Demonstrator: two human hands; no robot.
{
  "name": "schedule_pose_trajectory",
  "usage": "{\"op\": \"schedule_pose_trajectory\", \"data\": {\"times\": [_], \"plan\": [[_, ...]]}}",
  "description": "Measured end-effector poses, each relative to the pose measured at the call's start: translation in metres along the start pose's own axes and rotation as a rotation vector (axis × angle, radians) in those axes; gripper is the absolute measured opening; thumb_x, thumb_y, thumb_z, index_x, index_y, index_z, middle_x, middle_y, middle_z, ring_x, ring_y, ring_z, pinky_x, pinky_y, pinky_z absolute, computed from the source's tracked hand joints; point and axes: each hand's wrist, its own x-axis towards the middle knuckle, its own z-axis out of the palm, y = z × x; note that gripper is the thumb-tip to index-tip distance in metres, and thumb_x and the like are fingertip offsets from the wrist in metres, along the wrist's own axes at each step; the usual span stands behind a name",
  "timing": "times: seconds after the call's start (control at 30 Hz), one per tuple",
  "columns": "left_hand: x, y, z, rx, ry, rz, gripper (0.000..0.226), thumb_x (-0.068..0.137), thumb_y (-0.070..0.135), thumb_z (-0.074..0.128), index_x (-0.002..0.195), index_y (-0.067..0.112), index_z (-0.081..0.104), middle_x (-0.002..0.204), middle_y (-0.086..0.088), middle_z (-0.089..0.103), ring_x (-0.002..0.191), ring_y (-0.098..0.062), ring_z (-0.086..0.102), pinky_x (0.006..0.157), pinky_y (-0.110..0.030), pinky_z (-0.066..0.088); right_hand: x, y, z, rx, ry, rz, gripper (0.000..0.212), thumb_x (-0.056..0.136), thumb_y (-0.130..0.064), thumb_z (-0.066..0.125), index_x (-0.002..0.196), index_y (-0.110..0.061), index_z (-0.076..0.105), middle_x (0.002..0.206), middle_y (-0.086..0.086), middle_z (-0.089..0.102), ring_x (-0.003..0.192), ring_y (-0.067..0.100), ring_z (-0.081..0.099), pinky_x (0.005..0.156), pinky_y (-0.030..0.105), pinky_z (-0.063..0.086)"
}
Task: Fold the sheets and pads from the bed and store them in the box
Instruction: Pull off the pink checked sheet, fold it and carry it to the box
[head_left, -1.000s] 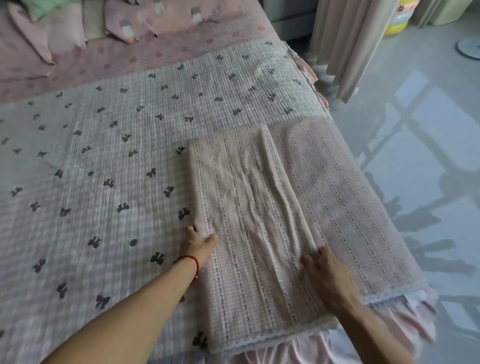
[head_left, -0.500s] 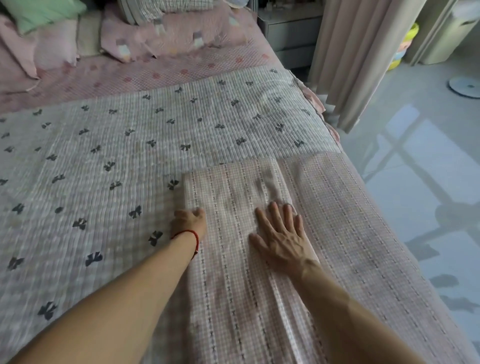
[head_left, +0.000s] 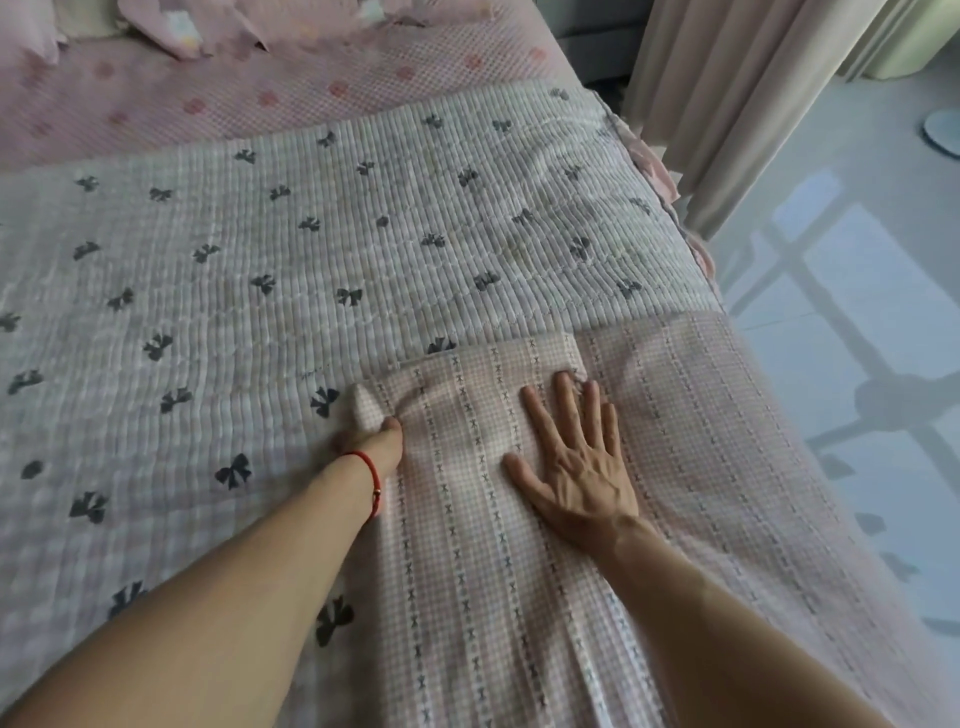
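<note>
Your left hand (head_left: 371, 441) is pinching the far left corner of the pink checked sheet (head_left: 467, 545), lifting it slightly, it seems. Your right hand (head_left: 574, 467) is pressing flat on the fold, fingers spread. The sheet is lying at the bed's right edge, overlapping the bow-print pad (head_left: 311, 249).

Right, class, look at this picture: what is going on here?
A person is folding a pink checked sheet on a bed. The left hand pinches the sheet's far left corner, lifted slightly off the bow-print pad that lies spread beneath it. The right hand lies flat, fingers spread, pressing the folded layer down. The sheet is part-folded near the bed's right edge; the pad is not yet folded, and no box is in view.
</note>
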Motion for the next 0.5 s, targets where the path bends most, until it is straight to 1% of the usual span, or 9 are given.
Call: {"op": "schedule_pose_trajectory", "data": {"times": [0.1,0.13,0.23,0.3,0.33,0.4,0.43,0.47,0.5], "plan": [[0.008,0.007,-0.005,0.012,-0.033,0.038,0.066,0.102,0.047,0.047,0.15,0.003,0.038,0.15,-0.01,0.047,0.136,-0.032,0.05,0.107,-0.041,0.044,0.011,-0.003,-0.003,-0.011,0.012,0.003,0.081,0.094,-0.082,0.015,0.159,-0.044,-0.016,0.167,-0.001,-0.03,0.15,0.029,-0.036,0.126,0.053,-0.011],[0.013,0.003,-0.007,-0.003,-0.016,0.05,0.067,0.099,0.05,0.05,0.149,0.005,0.041,0.148,-0.011,0.051,0.132,-0.033,0.054,0.107,-0.043,0.046,0.009,-0.002,0.0,-0.022,0.006,0.0,0.081,0.094,-0.081,0.014,0.16,-0.043,-0.015,0.168,-0.001,-0.029,0.151,0.03,-0.035,0.126,0.053,-0.011],[0.023,-0.003,-0.016,-0.063,-0.013,0.075,0.082,0.077,0.062,0.059,0.14,0.009,0.052,0.135,-0.013,0.063,0.117,-0.033,0.064,0.102,-0.053,0.051,0.01,-0.008,-0.002,-0.059,0.011,0.025,0.081,0.094,-0.079,0.013,0.161,-0.041,-0.014,0.168,0.001,-0.028,0.151,0.032,-0.033,0.125,0.053,-0.013],[0.008,-0.011,-0.018,-0.113,-0.016,0.114,0.075,0.084,0.061,0.063,0.138,0.011,0.052,0.13,-0.012,0.064,0.113,-0.033,0.065,0.101,-0.054,0.052,-0.001,-0.02,-0.002,-0.078,-0.005,0.108,0.077,0.097,-0.073,0.011,0.16,-0.038,-0.016,0.167,0.002,-0.03,0.151,0.031,-0.034,0.123,0.056,-0.016],[-0.007,-0.02,-0.019,-0.101,0.011,0.141,0.072,0.089,0.059,0.063,0.142,0.013,0.046,0.132,-0.013,0.062,0.115,-0.034,0.064,0.102,-0.055,0.051,-0.02,-0.03,0.0,-0.072,-0.02,0.154,0.073,0.1,-0.068,0.01,0.161,-0.036,-0.016,0.167,0.003,-0.03,0.151,0.031,-0.034,0.122,0.058,-0.016],[-0.042,-0.041,-0.029,-0.039,0.018,0.299,0.072,0.094,0.05,0.064,0.153,0.027,0.029,0.145,-0.012,0.051,0.125,-0.034,0.056,0.107,-0.057,0.046,-0.063,-0.057,0.004,0.013,0.001,0.168,0.068,0.104,-0.058,0.014,0.162,-0.034,-0.011,0.169,0.011,-0.024,0.152,0.036,-0.03,0.119,0.064,-0.015],[-0.062,-0.058,-0.037,-0.033,-0.013,0.388,0.072,0.096,0.041,0.066,0.154,0.041,0.023,0.152,-0.008,0.044,0.132,-0.031,0.05,0.11,-0.056,0.042,-0.097,-0.073,0.007,0.084,0.016,0.117,0.067,0.104,-0.057,0.017,0.163,-0.036,-0.008,0.169,0.016,-0.019,0.152,0.04,-0.027,0.118,0.066,-0.014],[-0.079,-0.074,-0.044,-0.033,-0.066,0.46,0.074,0.096,0.032,0.067,0.151,0.053,0.021,0.159,-0.001,0.035,0.139,-0.026,0.041,0.113,-0.054,0.038,-0.13,-0.091,0.009,0.163,-0.013,0.074,0.068,0.103,-0.057,0.022,0.163,-0.038,-0.003,0.169,0.02,-0.013,0.153,0.045,-0.023,0.118,0.068,-0.013],[-0.098,-0.088,-0.051,-0.016,-0.135,0.527,0.077,0.097,0.022,0.068,0.148,0.06,0.024,0.162,0.007,0.026,0.144,-0.018,0.03,0.116,-0.049,0.032,-0.164,-0.105,0.014,0.205,0.012,0.07,0.072,0.1,-0.059,0.03,0.162,-0.039,0.002,0.169,0.024,-0.007,0.153,0.049,-0.017,0.117,0.07,-0.01]]}}
